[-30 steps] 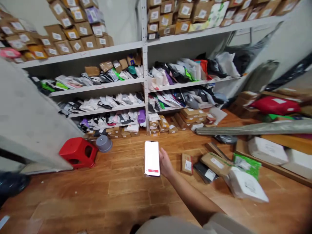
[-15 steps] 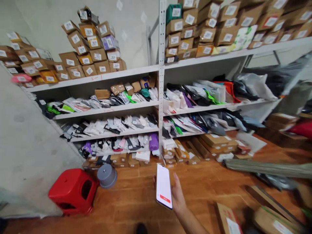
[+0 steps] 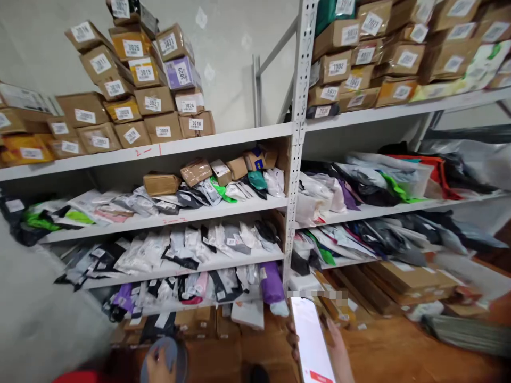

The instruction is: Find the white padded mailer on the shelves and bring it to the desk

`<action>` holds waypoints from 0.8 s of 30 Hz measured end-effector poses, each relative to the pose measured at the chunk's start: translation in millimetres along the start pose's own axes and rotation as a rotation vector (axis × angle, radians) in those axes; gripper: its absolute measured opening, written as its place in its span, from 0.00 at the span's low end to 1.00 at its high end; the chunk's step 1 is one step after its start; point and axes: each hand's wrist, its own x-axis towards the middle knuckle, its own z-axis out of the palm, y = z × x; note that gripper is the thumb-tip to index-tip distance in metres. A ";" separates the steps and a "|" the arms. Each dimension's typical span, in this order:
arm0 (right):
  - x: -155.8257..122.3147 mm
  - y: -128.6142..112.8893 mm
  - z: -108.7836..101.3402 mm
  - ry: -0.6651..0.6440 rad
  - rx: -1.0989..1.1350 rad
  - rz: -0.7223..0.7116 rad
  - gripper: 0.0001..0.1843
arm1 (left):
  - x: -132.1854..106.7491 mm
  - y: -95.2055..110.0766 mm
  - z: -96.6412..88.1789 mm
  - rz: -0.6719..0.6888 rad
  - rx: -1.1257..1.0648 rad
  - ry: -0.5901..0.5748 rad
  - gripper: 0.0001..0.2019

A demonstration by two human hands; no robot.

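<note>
In the lower middle of the head view a smartphone is upright with its pale screen lit and a red bar at the bottom. My right hand is wrapped round it, fingertips on the left edge and thumb side on the right. My left hand shows at the bottom edge, in front of the round grey stool; its fingers are loosely bent and apart, with nothing seen in them. Whether it touches the stool I cannot tell. Ahead, a white shelf rack carries numbered cardboard boxes on top.
Lower shelves hold bagged parcels and a purple roll. Long cartons lie on the floor under the right rack, near a greenish-grey bundle. A red stool shows at the lower left. The rack post stands upright between both sections.
The shelves look larger and closer now. The phone in my right hand sits lower and further right in view. My left hand has come into view at the bottom, over the grey stool.
</note>
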 end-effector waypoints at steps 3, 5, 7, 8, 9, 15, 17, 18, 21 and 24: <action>48.3 -42.4 -9.2 0.035 -0.059 -0.020 0.25 | 90.9 47.8 69.2 0.184 -0.093 -0.040 0.17; 84.1 -69.1 -3.3 0.055 -0.073 -0.035 0.23 | 152.1 99.6 98.3 0.285 -0.144 -0.057 0.20; 121.4 -90.4 10.6 0.061 -0.052 -0.056 0.21 | 207.8 152.4 114.4 0.369 -0.184 -0.037 0.20; 140.0 -98.4 19.1 0.047 -0.037 -0.064 0.21 | 232.8 175.4 118.8 0.401 -0.197 -0.021 0.20; 158.3 -104.4 27.8 0.020 -0.028 -0.060 0.22 | 255.8 194.9 121.2 0.430 -0.207 0.012 0.20; 247.8 -111.9 64.4 -0.130 -0.064 0.055 0.29 | 362.2 233.2 105.8 0.439 -0.148 0.316 0.23; 267.5 -109.5 71.1 -0.146 -0.093 0.090 0.30 | 390.2 224.6 97.8 0.349 -0.120 0.403 0.25; 276.0 -107.9 74.8 -0.146 -0.105 0.099 0.31 | 402.7 218.6 95.4 0.289 -0.112 0.412 0.26; 298.6 -100.6 90.8 -0.142 -0.140 0.082 0.37 | 430.5 201.7 96.3 0.157 -0.167 0.292 0.25; 323.4 -86.3 115.6 -0.180 -0.172 0.082 0.41 | 438.5 193.2 104.1 0.194 -0.214 0.164 0.26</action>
